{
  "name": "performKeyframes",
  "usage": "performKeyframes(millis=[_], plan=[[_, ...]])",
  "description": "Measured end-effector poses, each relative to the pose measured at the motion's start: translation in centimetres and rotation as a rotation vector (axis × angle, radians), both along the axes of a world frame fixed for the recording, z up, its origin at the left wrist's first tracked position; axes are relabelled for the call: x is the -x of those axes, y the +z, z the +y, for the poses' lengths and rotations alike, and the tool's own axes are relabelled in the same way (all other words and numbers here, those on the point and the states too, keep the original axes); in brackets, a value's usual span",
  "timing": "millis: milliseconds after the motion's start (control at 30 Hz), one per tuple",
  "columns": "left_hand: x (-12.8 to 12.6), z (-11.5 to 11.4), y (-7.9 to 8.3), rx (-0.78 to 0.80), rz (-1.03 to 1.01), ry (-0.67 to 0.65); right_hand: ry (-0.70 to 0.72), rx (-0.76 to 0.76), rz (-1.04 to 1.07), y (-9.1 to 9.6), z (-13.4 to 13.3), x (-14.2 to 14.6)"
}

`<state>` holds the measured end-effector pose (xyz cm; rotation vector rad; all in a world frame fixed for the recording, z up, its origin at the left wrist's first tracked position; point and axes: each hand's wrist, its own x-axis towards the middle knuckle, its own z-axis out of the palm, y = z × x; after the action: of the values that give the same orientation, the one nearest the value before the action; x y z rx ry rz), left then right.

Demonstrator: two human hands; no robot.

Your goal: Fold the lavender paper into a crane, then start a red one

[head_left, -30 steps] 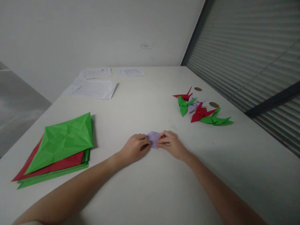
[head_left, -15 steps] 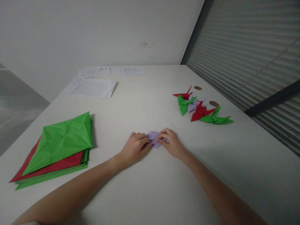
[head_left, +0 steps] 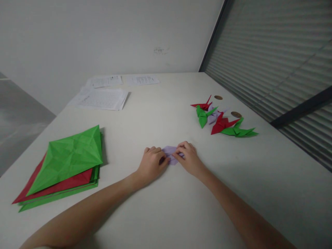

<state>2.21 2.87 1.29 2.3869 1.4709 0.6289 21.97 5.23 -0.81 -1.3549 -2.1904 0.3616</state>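
We have a folded lilac origami paper [head_left: 169, 150] flat on the white counter [head_left: 166, 211], midway between its left and right edges and well short of the far edge. Our right hand [head_left: 187, 156] pinches its right part between thumb and fingertips; our left hand [head_left: 155, 162] curls over its left end, and whether those fingers pinch or merely press, we cannot tell. Because both hands cover much of so small a piece, a crease could land off-line without our noticing. If the two hands pull unevenly, the thin paper could twist or tear, and if the left hand lifts too soon, the layers could spring open or skid on the smooth top. Toward the left edge, our left forearm [head_left: 114, 192] lies near the stack of green and red paper [head_left: 74, 150], so a backward sweep of the elbow could push its loose sheets askew. The origami cranes [head_left: 220, 128] near the right edge look safer, though a wide swing of our right hand could flatten their points.
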Motion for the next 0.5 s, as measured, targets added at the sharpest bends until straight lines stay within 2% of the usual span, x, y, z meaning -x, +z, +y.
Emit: performKeyframes(millis=[200, 500], plan=[[-0.20, 0.25, 0.18, -0.070, 0.076, -0.001, -0.016, -0.014, -0.021, -0.14, -0.07, 0.19], [-0.25, 0.52, -0.20, -0.024, 0.151, -0.027, -0.045, -0.025, -0.014, -0.11, -0.17, 0.32]])
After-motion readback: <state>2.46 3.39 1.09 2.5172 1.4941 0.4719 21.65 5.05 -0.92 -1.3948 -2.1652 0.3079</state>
